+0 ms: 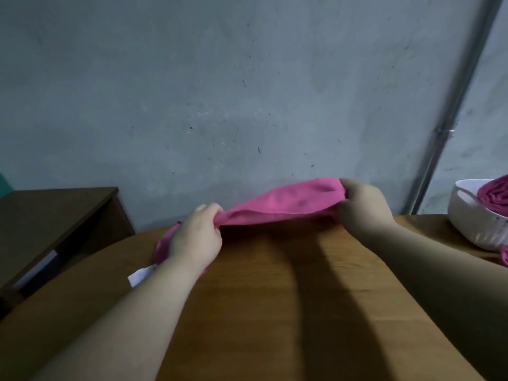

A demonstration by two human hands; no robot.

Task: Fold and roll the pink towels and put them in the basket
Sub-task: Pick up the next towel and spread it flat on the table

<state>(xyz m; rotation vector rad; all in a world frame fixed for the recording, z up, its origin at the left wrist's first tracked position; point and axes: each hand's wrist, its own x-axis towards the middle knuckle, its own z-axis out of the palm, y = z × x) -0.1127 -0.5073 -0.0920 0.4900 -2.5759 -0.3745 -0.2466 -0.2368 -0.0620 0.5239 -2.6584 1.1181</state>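
Wooden table (275,312) carries a white basket (467,218) beside 2 hands (196,237) (362,207) gripping a pink towel (283,204).

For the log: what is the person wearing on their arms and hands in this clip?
Nothing shows. The left hand and right hand are bare, with no gloves, rings or watch visible. The left forearm and right forearm are bare too; no sleeve reaches into the frame.
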